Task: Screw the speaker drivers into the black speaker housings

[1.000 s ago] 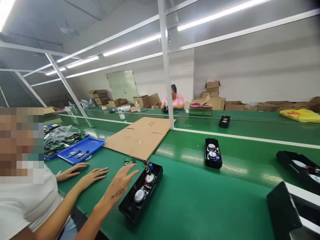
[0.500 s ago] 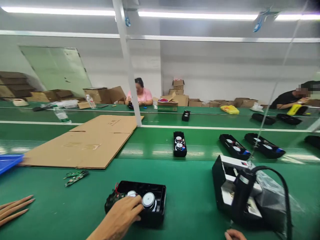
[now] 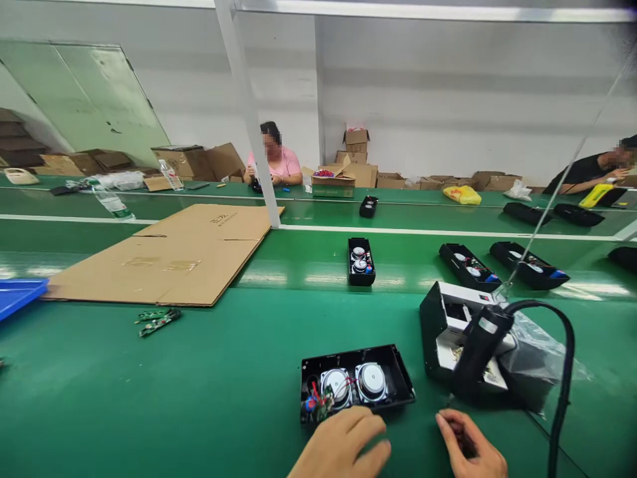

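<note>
A black speaker housing (image 3: 355, 355) lies open side up on the green bench in front of me. Two round silver speakers (image 3: 372, 382), red wires and a small circuit board (image 3: 326, 401) sit inside it. My left hand (image 3: 343, 445) is at its near edge, fingers bent and apart, with nothing visible in them. Thumb and forefinger of my right hand (image 3: 470, 445) are pinched together just below the tip of a black electric screwdriver (image 3: 480, 352). Whatever they hold is too small to make out. Behind the screwdriver stands a black-and-white screw feeder (image 3: 452, 312).
Small green circuit boards (image 3: 159, 322) lie on the left, near a flat cardboard sheet (image 3: 164, 259) and a blue tray (image 3: 20, 292). More speaker housings (image 3: 361, 262) rest on the line beyond. A person in pink (image 3: 281, 162) and another in black (image 3: 582, 174) sit across.
The housing has shifted right and turned, and my left hand has moved right with it. My right hand shows more fully. Long fingers at the left edge have gone out of view.
</note>
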`<state>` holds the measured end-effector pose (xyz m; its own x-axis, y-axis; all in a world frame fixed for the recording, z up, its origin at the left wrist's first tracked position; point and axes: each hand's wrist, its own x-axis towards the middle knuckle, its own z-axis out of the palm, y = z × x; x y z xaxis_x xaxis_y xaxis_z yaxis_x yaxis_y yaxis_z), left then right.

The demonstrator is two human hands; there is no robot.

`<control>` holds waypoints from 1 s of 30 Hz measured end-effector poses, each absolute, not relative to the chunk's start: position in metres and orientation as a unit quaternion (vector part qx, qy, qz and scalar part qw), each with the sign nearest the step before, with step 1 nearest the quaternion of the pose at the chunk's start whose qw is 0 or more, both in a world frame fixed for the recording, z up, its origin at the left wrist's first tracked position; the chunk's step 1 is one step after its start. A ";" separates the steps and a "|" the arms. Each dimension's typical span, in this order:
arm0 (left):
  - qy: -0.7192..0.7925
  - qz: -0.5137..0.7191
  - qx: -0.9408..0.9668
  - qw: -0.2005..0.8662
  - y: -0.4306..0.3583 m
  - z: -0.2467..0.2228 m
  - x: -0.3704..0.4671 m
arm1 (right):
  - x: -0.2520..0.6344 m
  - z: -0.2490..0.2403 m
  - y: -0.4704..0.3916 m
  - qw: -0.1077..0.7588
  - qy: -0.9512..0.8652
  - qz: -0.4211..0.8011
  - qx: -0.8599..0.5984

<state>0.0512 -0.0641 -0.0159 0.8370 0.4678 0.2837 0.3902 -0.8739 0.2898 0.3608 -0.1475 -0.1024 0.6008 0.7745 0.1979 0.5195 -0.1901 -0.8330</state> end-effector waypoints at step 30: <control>0.448 0.389 0.764 0.253 -0.035 0.010 -0.016 | 0.259 0.025 -0.061 0.256 -0.824 0.129 -0.488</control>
<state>-0.0164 -0.0353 0.0104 0.2964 0.8811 0.3685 0.4877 -0.4714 0.7348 0.2590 -0.0613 0.0253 -0.3921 0.8711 0.2957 0.7389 0.4897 -0.4628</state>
